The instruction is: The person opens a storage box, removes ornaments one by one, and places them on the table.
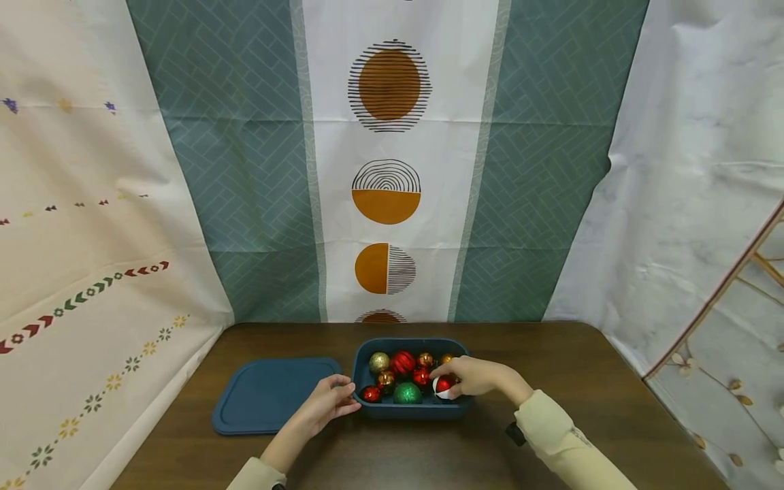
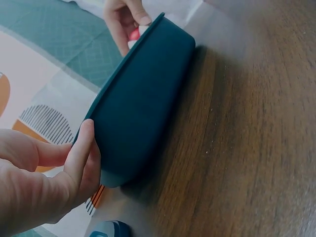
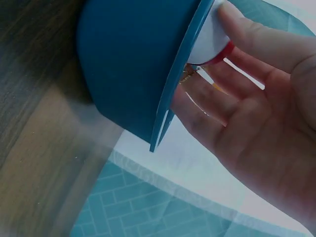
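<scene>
A blue rectangular box (image 1: 412, 411) on the table holds several Christmas baubles, among them a green bauble (image 1: 407, 393), a striped red bauble (image 1: 402, 363) and a glittery gold bauble (image 1: 379, 363). My left hand (image 1: 327, 403) pinches the box's left rim; in the left wrist view its fingers (image 2: 85, 148) lie against the outer wall. At the box's right end, my right hand (image 1: 474, 376) grips a red and white bauble (image 1: 442, 387) with thumb and fingers. From the right wrist, this bauble (image 3: 210, 37) shows partly behind the box wall.
Left of the box, a flat blue lid (image 1: 275, 395) lies on the brown wooden table (image 1: 551, 381). Patterned cloth (image 1: 392, 204) hangs behind the table's far edge, with more cloth at both sides.
</scene>
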`<state>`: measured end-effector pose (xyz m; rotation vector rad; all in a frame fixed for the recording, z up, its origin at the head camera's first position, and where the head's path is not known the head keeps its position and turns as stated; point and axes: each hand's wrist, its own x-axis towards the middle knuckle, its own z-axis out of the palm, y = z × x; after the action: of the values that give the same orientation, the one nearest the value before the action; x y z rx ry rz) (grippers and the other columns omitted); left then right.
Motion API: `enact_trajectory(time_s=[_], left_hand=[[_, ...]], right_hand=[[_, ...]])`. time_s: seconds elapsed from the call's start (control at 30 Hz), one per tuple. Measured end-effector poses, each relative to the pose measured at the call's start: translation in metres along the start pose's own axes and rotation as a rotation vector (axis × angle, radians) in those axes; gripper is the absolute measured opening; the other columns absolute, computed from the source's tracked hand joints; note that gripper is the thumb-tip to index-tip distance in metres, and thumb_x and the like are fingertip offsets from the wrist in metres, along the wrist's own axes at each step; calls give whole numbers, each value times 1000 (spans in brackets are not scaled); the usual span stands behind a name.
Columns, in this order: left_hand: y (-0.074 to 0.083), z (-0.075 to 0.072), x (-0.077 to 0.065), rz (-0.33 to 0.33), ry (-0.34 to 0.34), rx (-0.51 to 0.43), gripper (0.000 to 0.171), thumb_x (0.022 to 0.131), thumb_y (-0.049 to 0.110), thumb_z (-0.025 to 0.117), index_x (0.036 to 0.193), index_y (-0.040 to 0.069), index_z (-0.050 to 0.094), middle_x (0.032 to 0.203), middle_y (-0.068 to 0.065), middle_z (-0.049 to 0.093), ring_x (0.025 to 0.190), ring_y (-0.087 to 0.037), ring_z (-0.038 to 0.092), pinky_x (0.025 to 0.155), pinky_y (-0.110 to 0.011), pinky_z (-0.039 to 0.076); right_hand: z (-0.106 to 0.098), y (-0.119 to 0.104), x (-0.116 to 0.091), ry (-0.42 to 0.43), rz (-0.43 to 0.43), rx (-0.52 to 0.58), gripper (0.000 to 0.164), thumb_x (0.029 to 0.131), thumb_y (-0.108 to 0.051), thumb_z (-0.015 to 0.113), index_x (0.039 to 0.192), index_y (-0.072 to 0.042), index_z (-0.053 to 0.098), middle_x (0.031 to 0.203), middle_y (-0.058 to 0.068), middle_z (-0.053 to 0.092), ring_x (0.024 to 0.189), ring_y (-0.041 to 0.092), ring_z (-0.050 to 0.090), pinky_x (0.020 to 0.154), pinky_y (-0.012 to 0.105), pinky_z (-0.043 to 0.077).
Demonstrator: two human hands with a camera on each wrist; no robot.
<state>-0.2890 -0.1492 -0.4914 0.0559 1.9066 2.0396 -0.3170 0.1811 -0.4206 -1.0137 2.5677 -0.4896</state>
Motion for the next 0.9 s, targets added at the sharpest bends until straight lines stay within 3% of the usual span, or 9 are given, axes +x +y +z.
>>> enact_trajectory(time_s=[0.2, 0.63, 0.73, 0.9], left_hand=[[-1, 0, -1, 5, -8, -13, 38, 101, 12, 48, 127, -12, 32, 88, -6, 51, 79, -12, 57, 81, -27, 58], [-2, -1, 0, 11, -4, -38, 39, 101, 13, 49, 127, -11, 32, 90, -7, 50, 79, -12, 57, 81, -27, 59], [-3, -1, 0, 9, 0, -40, 39, 101, 13, 49, 127, -11, 33, 89, -7, 50, 78, -12, 57, 80, -27, 59], [-3, 0, 1, 7, -4, -44, 38, 101, 11, 48, 127, -11, 32, 89, -7, 51, 78, -11, 58, 80, -26, 59]], right_hand=[[-1, 8, -3, 95, -17, 56, 48, 92, -24, 65, 136, -6, 55, 134, 8, 59, 122, 25, 56, 100, 48, 48], [-5, 25, -15, 311, -14, 116, 53, 94, -41, 60, 137, -10, 54, 133, 9, 59, 116, 27, 56, 96, 48, 49], [-3, 31, -16, 358, -4, 130, 52, 94, -41, 61, 135, -9, 56, 129, 8, 61, 114, 23, 58, 95, 44, 51], [-1, 40, -18, 427, -21, 188, 51, 92, -39, 64, 133, -9, 57, 119, 6, 65, 98, 13, 61, 86, 29, 54]])
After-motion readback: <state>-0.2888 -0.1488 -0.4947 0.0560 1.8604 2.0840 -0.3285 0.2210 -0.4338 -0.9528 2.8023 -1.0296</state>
